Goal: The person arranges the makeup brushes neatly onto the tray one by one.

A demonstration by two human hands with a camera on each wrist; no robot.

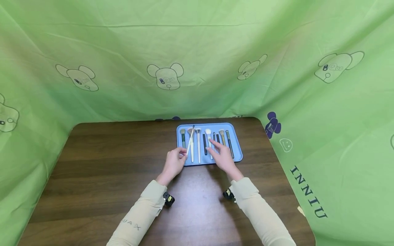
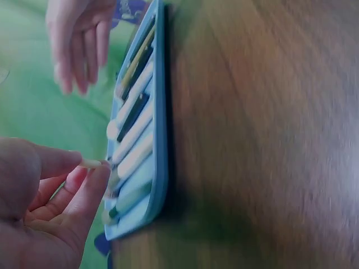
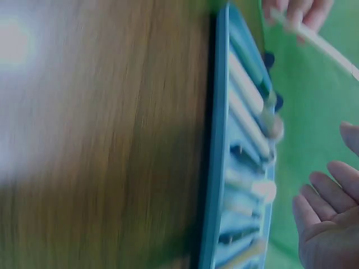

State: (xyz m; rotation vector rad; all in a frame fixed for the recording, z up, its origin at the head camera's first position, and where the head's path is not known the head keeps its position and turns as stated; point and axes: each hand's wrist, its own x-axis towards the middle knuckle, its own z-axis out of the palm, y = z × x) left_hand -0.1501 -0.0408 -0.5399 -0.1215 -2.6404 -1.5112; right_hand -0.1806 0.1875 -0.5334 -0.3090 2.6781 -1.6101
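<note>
My left hand (image 1: pixel 174 162) pinches a thin white makeup brush (image 1: pixel 190 140) near its handle end, dark tip pointing away. In the left wrist view only a short end of that brush (image 2: pixel 91 163) shows between thumb and fingertips; the right wrist view shows its pale handle (image 3: pixel 328 49) above the tray's far side. Beneath lies a blue tray (image 1: pixel 238 154) with several makeup brushes side by side, among them a green-handled brush (image 1: pixel 183 138) at the left and a white fluffy brush (image 1: pixel 208 132). Over the tray's right half hovers my right hand (image 1: pixel 224 157), fingers relaxed, holding nothing.
The tray sits near the back edge of a dark wooden table (image 1: pixel 123 171). Green printed cloth (image 1: pixel 197 51) hangs behind and along both sides. Each wrist carries a small black camera, one on the left wrist (image 1: pixel 168 198).
</note>
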